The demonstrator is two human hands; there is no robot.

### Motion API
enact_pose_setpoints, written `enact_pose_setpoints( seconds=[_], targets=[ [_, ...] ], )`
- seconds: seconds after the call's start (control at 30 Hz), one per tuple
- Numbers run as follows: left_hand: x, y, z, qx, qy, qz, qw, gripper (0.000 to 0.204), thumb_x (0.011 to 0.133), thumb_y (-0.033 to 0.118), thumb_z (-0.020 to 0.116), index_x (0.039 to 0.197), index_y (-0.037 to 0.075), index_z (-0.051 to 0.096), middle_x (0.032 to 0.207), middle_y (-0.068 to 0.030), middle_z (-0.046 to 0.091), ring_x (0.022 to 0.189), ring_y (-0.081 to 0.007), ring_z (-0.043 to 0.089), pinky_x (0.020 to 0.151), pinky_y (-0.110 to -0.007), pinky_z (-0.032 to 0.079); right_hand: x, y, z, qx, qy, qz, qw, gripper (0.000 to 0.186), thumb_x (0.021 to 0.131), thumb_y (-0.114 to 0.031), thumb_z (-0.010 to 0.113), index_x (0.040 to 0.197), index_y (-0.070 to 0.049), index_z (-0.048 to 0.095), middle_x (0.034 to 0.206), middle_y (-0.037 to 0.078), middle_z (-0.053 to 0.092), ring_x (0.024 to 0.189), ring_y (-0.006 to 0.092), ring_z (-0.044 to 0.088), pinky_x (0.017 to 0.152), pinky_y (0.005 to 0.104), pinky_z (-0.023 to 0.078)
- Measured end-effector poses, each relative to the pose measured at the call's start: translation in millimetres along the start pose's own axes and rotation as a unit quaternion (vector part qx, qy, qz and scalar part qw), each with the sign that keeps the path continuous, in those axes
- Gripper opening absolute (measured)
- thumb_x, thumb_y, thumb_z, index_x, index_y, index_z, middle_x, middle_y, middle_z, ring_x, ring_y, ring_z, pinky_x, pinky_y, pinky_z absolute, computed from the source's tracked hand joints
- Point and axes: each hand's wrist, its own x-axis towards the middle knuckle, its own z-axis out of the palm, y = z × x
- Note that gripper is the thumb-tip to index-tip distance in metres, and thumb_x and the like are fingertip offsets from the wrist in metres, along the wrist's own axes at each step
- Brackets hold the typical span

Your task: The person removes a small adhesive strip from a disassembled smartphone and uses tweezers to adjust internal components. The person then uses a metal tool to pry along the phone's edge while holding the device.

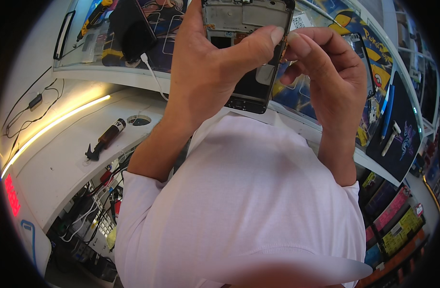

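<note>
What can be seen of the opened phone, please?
The opened phone is rectangular and dark-rimmed, with a grey, metal-looking section above and a mostly black one below. Tilted, its inside faces the camera; its top leaves the picture. The left hand grips it, thumb across; the right hand is at its right edge, contact unclear.

Apparently a phone-repair workshop or shop, judging by an opened phone (251, 90), a second phone (130, 31) on a white cable (155, 77), slim blue tools (388, 115) on a black mat (405, 113), a glass-topped counter (109, 76), cables (83, 218) tangled below a white bench (52, 177).
</note>
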Motion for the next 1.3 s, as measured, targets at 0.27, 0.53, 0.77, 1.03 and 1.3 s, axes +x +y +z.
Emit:
enact_pose_setpoints(
  seconds=[0.27, 0.53, 0.77, 1.03, 1.3],
  targets=[
    [-2, 16, 0, 0.017, -0.008, -0.064, 0.998, 0.041, 0.088, 0.014, 0.072, 0.122, 0.001, 0.054, 0.089, -0.0026, 0.064, 0.057, -0.0040, 0.049, 0.047, -0.019, 0.035, -1, 1, -3, 0.030, 0.037, 0.007, 0.999, 0.024, 0.097, -0.015, 0.065, 0.111, 0.005, 0.067, 0.095, 0.009, 0.070, 0.081, 0.0145, 0.067, 0.061, 0.0281, 0.055],
    [-5, 12, 11, 0.044, 0.049, -0.066, 0.996, 0.035, 0.089, 0.015, 0.071, 0.118, 0.002, 0.056, 0.084, -0.0011, 0.064, 0.053, -0.0029, 0.045, 0.044, -0.019, 0.032, -3, 6, -4, -0.040, 0.014, -0.009, 0.999, 0.022, 0.094, -0.013, 0.069, 0.110, 0.003, 0.067, 0.094, 0.009, 0.069, 0.071, 0.0137, 0.066, 0.062, 0.0265, 0.054],
    [-5, 11, 16, 0.044, 0.082, -0.092, 0.991, 0.034, 0.089, 0.014, 0.070, 0.118, 0.002, 0.056, 0.084, -0.0010, 0.064, 0.054, -0.0030, 0.046, 0.045, -0.019, 0.032, -4, 6, -4, -0.026, 0.002, -0.013, 1.000, 0.022, 0.097, -0.015, 0.067, 0.109, 0.003, 0.066, 0.092, 0.008, 0.068, 0.074, 0.0124, 0.064, 0.062, 0.0263, 0.053],
    [-8, 11, -7, 0.000, -0.037, -0.111, 0.993, 0.034, 0.091, 0.018, 0.069, 0.119, 0.001, 0.058, 0.091, -0.0040, 0.066, 0.065, -0.0070, 0.056, 0.054, -0.020, 0.041, -6, 5, -1, 0.041, 0.025, 0.011, 0.999, 0.025, 0.100, -0.018, 0.061, 0.112, 0.004, 0.066, 0.092, 0.007, 0.066, 0.076, 0.0110, 0.062, 0.062, 0.0280, 0.053],
    [-10, -16, -16, 0.011, -0.038, -0.027, 0.999, 0.032, 0.092, 0.022, 0.059, 0.114, -0.001, 0.062, 0.097, -0.0079, 0.070, 0.084, -0.0120, 0.069, 0.078, -0.029, 0.059, -3, 1, -3, 0.006, 0.027, 0.009, 1.000, 0.023, 0.099, -0.017, 0.064, 0.111, 0.003, 0.068, 0.085, 0.004, 0.065, 0.072, 0.0088, 0.061, 0.056, 0.0264, 0.052]
  ],
)
